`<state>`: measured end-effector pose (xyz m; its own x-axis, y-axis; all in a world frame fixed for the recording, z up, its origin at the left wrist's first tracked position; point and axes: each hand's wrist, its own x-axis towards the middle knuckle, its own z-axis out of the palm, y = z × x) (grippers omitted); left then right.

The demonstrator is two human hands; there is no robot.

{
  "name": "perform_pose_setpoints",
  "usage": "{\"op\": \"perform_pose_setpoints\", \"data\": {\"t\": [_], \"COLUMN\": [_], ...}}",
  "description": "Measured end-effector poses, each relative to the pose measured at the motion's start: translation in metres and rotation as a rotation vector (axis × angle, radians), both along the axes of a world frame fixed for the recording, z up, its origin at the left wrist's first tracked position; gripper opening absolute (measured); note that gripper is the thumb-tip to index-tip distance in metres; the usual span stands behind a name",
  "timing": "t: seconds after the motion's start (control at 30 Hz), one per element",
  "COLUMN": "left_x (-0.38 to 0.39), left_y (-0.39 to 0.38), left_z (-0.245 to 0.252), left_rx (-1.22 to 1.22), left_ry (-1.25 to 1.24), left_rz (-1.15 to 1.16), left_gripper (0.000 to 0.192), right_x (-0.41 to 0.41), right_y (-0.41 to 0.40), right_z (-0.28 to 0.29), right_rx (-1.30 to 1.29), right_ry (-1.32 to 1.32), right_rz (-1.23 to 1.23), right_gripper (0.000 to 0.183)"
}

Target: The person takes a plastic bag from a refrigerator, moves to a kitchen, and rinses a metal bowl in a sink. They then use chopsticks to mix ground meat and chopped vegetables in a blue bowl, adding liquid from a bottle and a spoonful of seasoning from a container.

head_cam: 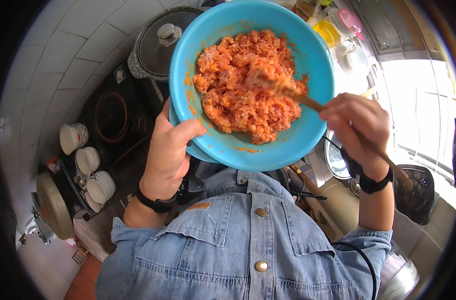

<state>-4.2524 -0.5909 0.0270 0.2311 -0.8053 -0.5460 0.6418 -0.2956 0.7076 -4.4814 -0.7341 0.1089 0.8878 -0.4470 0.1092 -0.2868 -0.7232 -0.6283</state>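
Note:
My left hand [171,150] grips the rim of a blue plastic bowl [310,138] at its lower left, the thumb lying over the edge. Inside the bowl lies a clumped orange-pink mix that looks like minced meat with grated carrot [246,112]. My right hand [359,123], at the bowl's right side, is closed around a long wooden utensil [312,103]. The utensil's far end is blurred and sits in the mix, coated with it, so its shape cannot be told. Its handle sticks out behind the hand. Orange smears mark the bowl's inner wall.
A lidded speckled pot [149,56] stands left of the bowl, beside a black cooktop [119,112]. Stacked white bowls [96,187] fill a rack at the lower left. At the right are a black perforated basket [415,202], a jar with a pink lid [349,22] and a bright window [419,97].

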Motion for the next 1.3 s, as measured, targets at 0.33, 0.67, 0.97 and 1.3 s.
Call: {"op": "perform_pose_setpoints", "data": {"t": [0.33, 0.67, 0.97, 1.3], "left_x": [0.003, -0.001, 0.001, 0.006], "left_y": [0.007, 0.01, 0.014, 0.011], "left_z": [0.002, 0.007, 0.01, 0.008], "left_rx": [-0.003, -0.009, 0.013, 0.0], "left_ry": [-0.045, -0.03, -0.045, -0.022], "left_rz": [0.005, 0.035, 0.041, -0.007], "left_gripper": [0.052, 0.053, 0.053, 0.058], "right_x": [0.03, 0.027, 0.032, 0.068], "right_y": [0.006, 0.006, -0.008, 0.022], "right_z": [-0.026, 0.0, 0.002, -0.016], "right_rx": [-0.034, 0.052, -0.077, 0.08], "right_ry": [-0.019, -0.053, -0.127, -0.289], "right_rz": [0.206, 0.037, -0.015, 0.145], "right_gripper": [0.007, 0.008, 0.014, 0.019]}}
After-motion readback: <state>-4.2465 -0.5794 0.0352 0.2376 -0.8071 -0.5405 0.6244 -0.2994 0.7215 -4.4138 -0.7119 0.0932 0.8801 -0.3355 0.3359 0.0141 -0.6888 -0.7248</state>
